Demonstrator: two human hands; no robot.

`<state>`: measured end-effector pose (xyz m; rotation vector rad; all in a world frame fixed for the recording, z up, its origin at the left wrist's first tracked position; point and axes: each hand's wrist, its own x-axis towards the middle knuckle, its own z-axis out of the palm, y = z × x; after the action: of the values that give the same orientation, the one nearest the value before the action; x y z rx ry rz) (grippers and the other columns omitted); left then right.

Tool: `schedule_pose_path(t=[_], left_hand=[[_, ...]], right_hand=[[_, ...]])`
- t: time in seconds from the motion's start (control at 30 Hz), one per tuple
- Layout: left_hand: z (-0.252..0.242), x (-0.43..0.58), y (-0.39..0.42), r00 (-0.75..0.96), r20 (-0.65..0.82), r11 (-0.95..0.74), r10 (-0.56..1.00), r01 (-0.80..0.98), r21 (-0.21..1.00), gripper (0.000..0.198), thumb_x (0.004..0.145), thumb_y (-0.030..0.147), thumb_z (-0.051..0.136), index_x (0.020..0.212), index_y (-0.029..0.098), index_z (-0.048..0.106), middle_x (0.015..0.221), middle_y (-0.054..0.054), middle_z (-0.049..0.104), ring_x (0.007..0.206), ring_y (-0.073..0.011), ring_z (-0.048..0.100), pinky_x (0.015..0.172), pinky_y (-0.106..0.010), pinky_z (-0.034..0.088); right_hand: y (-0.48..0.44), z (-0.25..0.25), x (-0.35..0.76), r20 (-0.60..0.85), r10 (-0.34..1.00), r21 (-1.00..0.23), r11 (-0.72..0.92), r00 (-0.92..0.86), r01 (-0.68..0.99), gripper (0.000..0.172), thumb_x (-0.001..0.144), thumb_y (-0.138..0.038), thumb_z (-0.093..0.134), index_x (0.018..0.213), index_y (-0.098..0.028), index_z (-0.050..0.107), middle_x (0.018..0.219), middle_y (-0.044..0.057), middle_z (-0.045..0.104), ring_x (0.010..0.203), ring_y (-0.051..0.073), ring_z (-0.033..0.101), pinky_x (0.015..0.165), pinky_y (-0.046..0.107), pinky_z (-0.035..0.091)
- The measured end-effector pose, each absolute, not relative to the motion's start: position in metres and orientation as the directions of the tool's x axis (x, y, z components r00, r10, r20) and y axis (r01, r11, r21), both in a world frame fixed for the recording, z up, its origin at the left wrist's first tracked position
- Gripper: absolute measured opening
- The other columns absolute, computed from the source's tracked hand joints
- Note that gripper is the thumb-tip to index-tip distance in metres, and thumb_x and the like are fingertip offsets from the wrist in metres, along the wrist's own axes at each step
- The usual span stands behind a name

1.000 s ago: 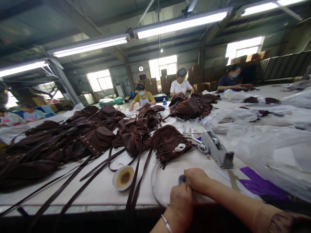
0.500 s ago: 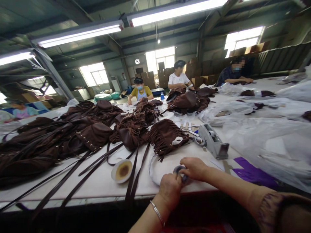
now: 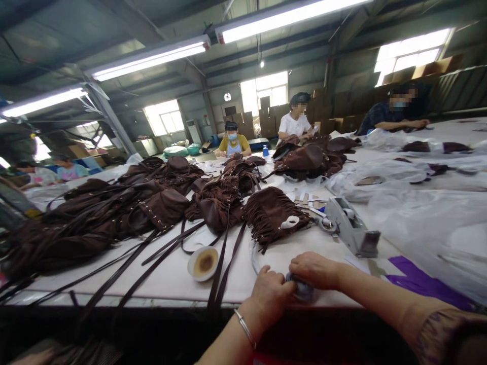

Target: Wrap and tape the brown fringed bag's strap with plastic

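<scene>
At the table's front edge, my left hand (image 3: 272,293) is closed, with a bracelet on its wrist. Its thumb and fingers pinch one side of a small grey-blue tape roll (image 3: 303,289). From the right, my right hand (image 3: 315,269) curls over the top of the same roll, its fingers closed round it. Part of the roll is hidden by my fingers. Just beyond lies a dark brown fringed suede bag piece (image 3: 274,215) with a white oval ring (image 3: 290,222) on it. To its right stands a grey tape dispenser (image 3: 352,228).
A heap of brown bags (image 3: 110,218) covers the left of the table, with straps hanging over the front edge. A white bowl (image 3: 203,263) holds brownish stuff. Clear plastic bags (image 3: 426,213) and purple sheeting (image 3: 426,281) lie right. Several co-workers sit beyond.
The view has swung left, so the scene sits further right. My hands still grip the roll, which has tilted and shows more of its side below my right hand.
</scene>
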<state>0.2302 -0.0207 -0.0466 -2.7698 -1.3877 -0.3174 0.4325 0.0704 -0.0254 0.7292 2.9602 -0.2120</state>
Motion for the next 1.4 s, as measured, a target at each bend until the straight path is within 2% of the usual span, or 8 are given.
schedule_pose_path(t=[0.13,0.27,0.5,0.7,0.83,1.07,1.23,1.4], left_hand=[[-0.073,0.256,-0.019,0.382,0.274,-0.429,0.882,0.893,0.138,0.024,0.094,0.044,0.059,0.094,0.021,0.067,0.085,-0.006,0.070,0.080,-0.0225,0.064,0.077,-0.039,0.047],[-0.087,0.275,-0.023,0.240,0.336,-0.308,0.911,0.937,0.163,0.017,0.097,0.029,0.055,0.099,0.019,0.068,0.089,-0.008,0.071,0.084,-0.0235,0.065,0.093,-0.046,0.046],[-0.038,0.229,-0.023,0.518,0.152,-0.539,0.842,0.825,0.169,0.030,0.091,0.039,0.065,0.121,0.034,0.061,0.094,0.001,0.072,0.092,-0.0222,0.062,0.112,-0.061,0.027],[-0.037,0.197,-0.009,0.449,0.131,-0.463,0.884,0.878,0.118,0.038,0.089,0.049,0.067,0.126,0.044,0.061,0.107,-0.003,0.064,0.103,-0.0229,0.056,0.105,-0.053,0.033],[-0.047,0.195,-0.002,0.472,0.161,-0.490,0.867,0.866,0.102,0.025,0.092,0.046,0.063,0.116,0.039,0.067,0.096,-0.003,0.062,0.094,-0.0212,0.055,0.088,-0.038,0.041],[-0.073,0.227,-0.011,0.206,0.292,-0.256,0.934,0.955,0.148,0.020,0.098,0.032,0.053,0.110,0.032,0.069,0.088,-0.005,0.060,0.087,-0.0233,0.055,0.079,-0.038,0.044],[-0.066,0.225,-0.014,0.201,0.265,-0.246,0.943,0.958,0.150,0.021,0.096,0.033,0.057,0.114,0.036,0.068,0.096,-0.006,0.059,0.093,-0.0240,0.054,0.092,-0.046,0.043],[-0.045,0.213,-0.001,0.264,0.095,-0.276,0.960,0.950,0.147,0.028,0.096,0.027,0.055,0.117,0.041,0.067,0.102,-0.005,0.058,0.090,-0.0226,0.056,0.074,-0.032,0.043]], right_hand=[[0.071,-0.031,0.422,-0.053,0.693,-0.154,0.706,-0.719,0.691,0.022,0.090,-0.031,0.055,0.100,-0.017,0.069,0.100,0.012,0.072,0.092,0.027,0.068,0.074,0.032,0.045],[0.068,-0.034,0.412,-0.116,0.816,-0.110,0.556,-0.566,0.824,0.026,0.089,-0.028,0.053,0.097,-0.011,0.071,0.095,0.019,0.074,0.088,0.032,0.070,0.071,0.036,0.046],[0.079,-0.025,0.403,-0.150,0.573,-0.114,0.800,-0.806,0.589,0.022,0.090,-0.021,0.053,0.098,-0.014,0.072,0.097,0.014,0.074,0.088,0.026,0.069,0.074,0.031,0.045],[0.096,-0.035,0.391,-0.093,0.386,-0.072,0.917,-0.918,0.393,0.021,0.091,-0.024,0.054,0.097,-0.012,0.071,0.089,0.012,0.071,0.076,0.022,0.065,0.063,0.029,0.041],[0.100,-0.036,0.387,-0.083,0.335,-0.094,0.935,-0.939,0.342,0.020,0.090,-0.024,0.055,0.097,-0.013,0.070,0.090,0.011,0.071,0.076,0.021,0.063,0.065,0.030,0.040],[0.086,-0.032,0.388,-0.070,0.804,-0.183,0.572,-0.591,0.800,0.026,0.089,-0.036,0.058,0.095,-0.013,0.071,0.095,0.014,0.072,0.085,0.026,0.066,0.070,0.031,0.042],[0.089,-0.037,0.382,-0.128,0.784,-0.199,0.580,-0.608,0.790,0.024,0.090,-0.028,0.055,0.089,-0.014,0.073,0.092,0.014,0.074,0.086,0.025,0.067,0.072,0.030,0.042],[0.097,-0.035,0.378,-0.110,0.778,-0.237,0.584,-0.618,0.777,0.021,0.088,-0.030,0.059,0.089,-0.015,0.073,0.092,0.012,0.075,0.084,0.024,0.067,0.070,0.030,0.042]])
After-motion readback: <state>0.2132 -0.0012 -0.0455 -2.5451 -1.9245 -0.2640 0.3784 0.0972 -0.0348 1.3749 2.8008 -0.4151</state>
